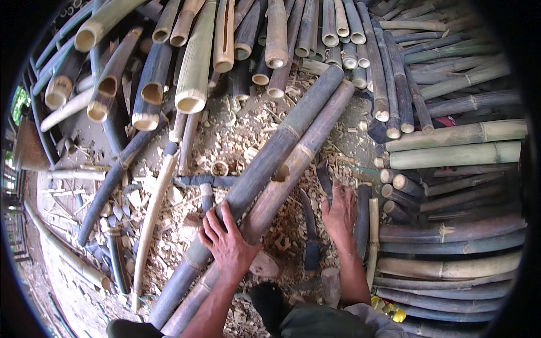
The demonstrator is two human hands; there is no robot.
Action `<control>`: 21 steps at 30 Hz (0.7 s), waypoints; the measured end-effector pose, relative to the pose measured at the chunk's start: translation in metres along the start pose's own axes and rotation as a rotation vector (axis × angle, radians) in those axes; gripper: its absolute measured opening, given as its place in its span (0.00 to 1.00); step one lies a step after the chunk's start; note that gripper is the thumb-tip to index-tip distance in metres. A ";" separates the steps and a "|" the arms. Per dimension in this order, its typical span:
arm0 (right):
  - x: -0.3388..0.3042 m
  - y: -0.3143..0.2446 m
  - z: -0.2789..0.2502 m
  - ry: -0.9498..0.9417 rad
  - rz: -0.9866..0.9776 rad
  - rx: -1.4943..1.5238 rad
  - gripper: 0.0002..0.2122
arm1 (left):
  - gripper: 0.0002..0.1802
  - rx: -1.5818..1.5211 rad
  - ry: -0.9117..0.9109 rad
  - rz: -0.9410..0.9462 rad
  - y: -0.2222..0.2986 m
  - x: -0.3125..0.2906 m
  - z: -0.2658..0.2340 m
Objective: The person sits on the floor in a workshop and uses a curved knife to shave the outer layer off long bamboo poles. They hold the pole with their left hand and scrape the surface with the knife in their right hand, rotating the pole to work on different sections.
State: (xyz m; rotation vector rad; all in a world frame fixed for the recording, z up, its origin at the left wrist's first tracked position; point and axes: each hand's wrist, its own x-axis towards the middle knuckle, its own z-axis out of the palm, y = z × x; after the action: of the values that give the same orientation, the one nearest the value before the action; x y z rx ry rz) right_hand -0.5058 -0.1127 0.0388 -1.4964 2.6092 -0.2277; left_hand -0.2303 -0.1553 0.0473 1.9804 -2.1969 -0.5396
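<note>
Two long dark bamboo poles [282, 141] lie side by side, running from the lower left up to the upper right. One of them has a notch [280, 173] cut into it. My left hand [228, 242] rests flat on these poles, fingers spread over them. My right hand [340, 211] is down on the ground among wood chips, fingers on a dark curved blade [325, 179]; whether it grips it is unclear. A second dark knife [310, 231] lies between my two hands.
Cut bamboo tubes [194, 67] are piled across the top, with open ends facing me. More poles [451, 152] are stacked on the right. Wood chips and shavings [236, 135] cover the ground. A pale split bamboo strip [152, 214] lies at the left.
</note>
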 end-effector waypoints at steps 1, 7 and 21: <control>-0.014 -0.008 -0.008 -0.035 0.010 0.046 0.31 | 0.78 -0.005 0.029 0.003 -0.003 -0.001 0.004; -0.110 -0.063 -0.024 -0.138 -0.128 0.250 0.28 | 0.77 -0.075 0.070 0.062 -0.012 -0.007 0.010; -0.197 -0.176 -0.018 -0.278 -0.728 0.433 0.26 | 0.45 0.019 -0.532 0.580 -0.207 -0.132 -0.127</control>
State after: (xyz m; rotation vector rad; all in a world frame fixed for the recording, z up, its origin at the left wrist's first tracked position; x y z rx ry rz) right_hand -0.2615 -0.0293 0.0973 -2.0360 1.5811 -0.5563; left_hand 0.0227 -0.0623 0.1110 1.1784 -2.9124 -1.0283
